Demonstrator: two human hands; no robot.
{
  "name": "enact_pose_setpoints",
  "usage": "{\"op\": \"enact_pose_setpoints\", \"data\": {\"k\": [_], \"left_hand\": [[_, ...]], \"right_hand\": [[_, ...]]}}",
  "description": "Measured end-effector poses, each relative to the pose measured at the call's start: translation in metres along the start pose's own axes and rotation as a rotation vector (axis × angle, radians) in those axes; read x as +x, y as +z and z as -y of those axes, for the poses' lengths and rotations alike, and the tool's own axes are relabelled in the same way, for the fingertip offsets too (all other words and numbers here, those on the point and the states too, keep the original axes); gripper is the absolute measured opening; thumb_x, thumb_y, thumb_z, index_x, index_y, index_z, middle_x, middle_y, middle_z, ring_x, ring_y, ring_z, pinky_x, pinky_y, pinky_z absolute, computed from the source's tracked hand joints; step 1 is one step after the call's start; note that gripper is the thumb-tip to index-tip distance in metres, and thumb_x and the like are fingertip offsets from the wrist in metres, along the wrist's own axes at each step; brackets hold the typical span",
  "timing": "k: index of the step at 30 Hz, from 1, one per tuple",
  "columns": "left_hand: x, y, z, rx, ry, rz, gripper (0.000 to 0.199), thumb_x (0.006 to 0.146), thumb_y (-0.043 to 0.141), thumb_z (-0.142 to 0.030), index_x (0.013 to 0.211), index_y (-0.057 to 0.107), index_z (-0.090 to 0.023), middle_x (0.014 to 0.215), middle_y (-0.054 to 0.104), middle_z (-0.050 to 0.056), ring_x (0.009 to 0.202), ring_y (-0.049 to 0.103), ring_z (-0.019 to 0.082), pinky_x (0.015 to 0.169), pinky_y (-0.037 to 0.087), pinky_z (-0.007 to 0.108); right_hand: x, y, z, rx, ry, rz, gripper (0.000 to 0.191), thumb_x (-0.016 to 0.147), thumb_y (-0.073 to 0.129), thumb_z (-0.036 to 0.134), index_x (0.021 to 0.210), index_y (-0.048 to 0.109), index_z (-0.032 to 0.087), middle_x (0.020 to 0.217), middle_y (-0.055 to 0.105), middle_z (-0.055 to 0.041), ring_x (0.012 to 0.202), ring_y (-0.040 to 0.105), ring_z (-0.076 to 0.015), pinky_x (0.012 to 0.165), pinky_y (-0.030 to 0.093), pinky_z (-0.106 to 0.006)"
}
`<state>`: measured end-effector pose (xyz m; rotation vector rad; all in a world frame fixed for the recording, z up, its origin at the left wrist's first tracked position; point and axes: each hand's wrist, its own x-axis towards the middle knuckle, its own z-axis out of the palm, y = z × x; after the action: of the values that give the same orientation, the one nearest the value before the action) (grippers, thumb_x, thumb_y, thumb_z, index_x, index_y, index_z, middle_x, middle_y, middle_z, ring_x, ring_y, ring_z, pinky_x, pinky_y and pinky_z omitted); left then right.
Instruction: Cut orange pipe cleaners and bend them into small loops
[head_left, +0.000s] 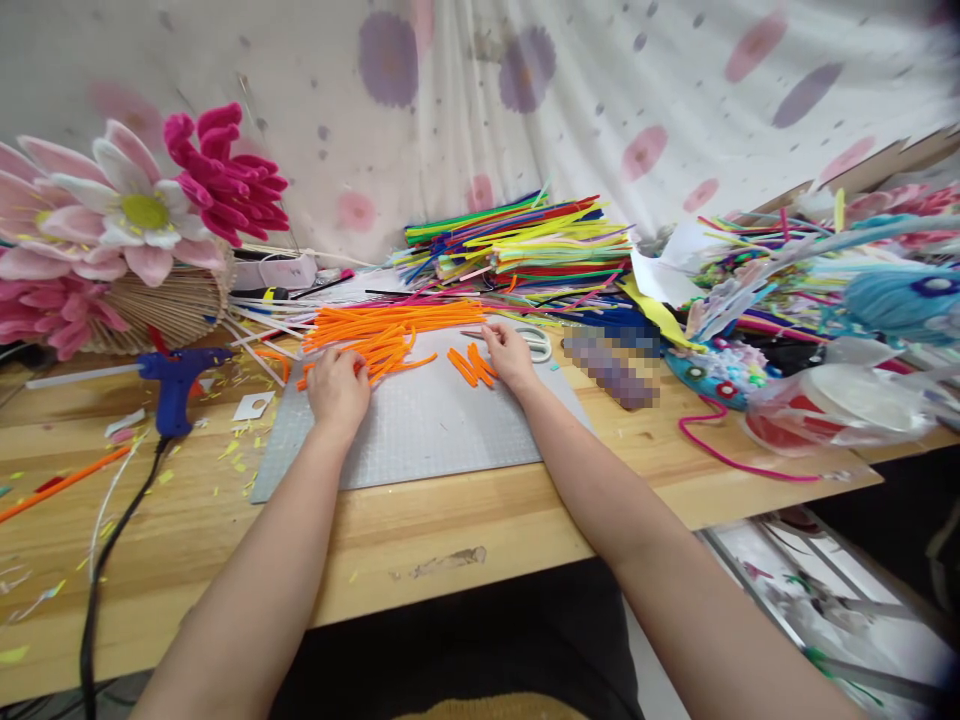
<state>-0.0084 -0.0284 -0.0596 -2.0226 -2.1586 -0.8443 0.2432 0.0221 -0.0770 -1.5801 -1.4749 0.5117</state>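
Observation:
My left hand lies over the left ends of a loose pile of orange pipe cleaners, its fingers curled onto them. My right hand is closed over the middle of a pair of scissors with pale handles. The blade tips show left of the fingers and the handles stick out to the right. Just left of that hand, several short cut orange pieces lie on the grey cutting mat. Behind the pile runs a straighter bundle of long orange pipe cleaners.
A blue glue gun with a black cord stands at left, among yellow scraps. Fluffy flowers rise behind it. Multicoloured pipe cleaners are heaped at the back. A pink strand and a plastic-wrapped tub sit at right.

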Motion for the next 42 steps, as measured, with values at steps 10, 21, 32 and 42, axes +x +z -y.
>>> {"op": "enact_pose_setpoints", "data": {"k": [10,21,32,42], "left_hand": [[-0.013,0.0,-0.031,-0.121,0.311,-0.045,0.027,0.085,0.042,-0.025,0.089,0.068,-0.022,0.094,0.064,0.008,0.094,0.053,0.023,0.084,0.032,0.036],[-0.009,0.005,-0.021,-0.361,0.193,-0.029,0.027,0.083,0.048,-0.027,0.1,0.067,-0.019,0.101,0.067,0.008,0.096,0.059,0.022,0.086,0.042,0.034],[-0.025,0.017,-0.054,-1.361,-0.444,0.482,0.02,0.065,0.068,-0.021,0.082,0.068,-0.01,0.082,0.069,0.007,0.073,0.066,0.015,0.073,0.053,0.032],[-0.023,0.016,-0.051,-1.346,-0.397,0.6,0.028,0.058,0.074,-0.028,0.08,0.069,-0.011,0.075,0.068,0.005,0.067,0.065,0.014,0.063,0.054,0.025]], "right_hand": [[-0.05,0.016,0.057,-0.353,-0.621,0.197,0.029,0.087,0.043,0.039,0.099,0.063,0.021,0.087,0.061,-0.0071,0.082,0.052,-0.0176,0.065,0.032,-0.027],[-0.035,0.016,0.04,-0.042,-0.342,0.032,0.016,0.08,0.052,0.028,0.075,0.061,0.017,0.074,0.059,-0.0024,0.069,0.05,-0.0129,0.064,0.035,-0.025],[-0.039,0.031,0.044,0.671,-0.048,0.422,0.025,0.069,0.06,0.04,0.069,0.052,0.016,0.056,0.049,0.0056,0.047,0.039,-0.005,0.048,0.03,-0.02],[-0.041,0.029,0.048,0.634,0.048,0.494,0.023,0.067,0.06,0.037,0.066,0.053,0.015,0.054,0.05,0.0056,0.045,0.038,-0.0041,0.044,0.027,-0.019]]}}
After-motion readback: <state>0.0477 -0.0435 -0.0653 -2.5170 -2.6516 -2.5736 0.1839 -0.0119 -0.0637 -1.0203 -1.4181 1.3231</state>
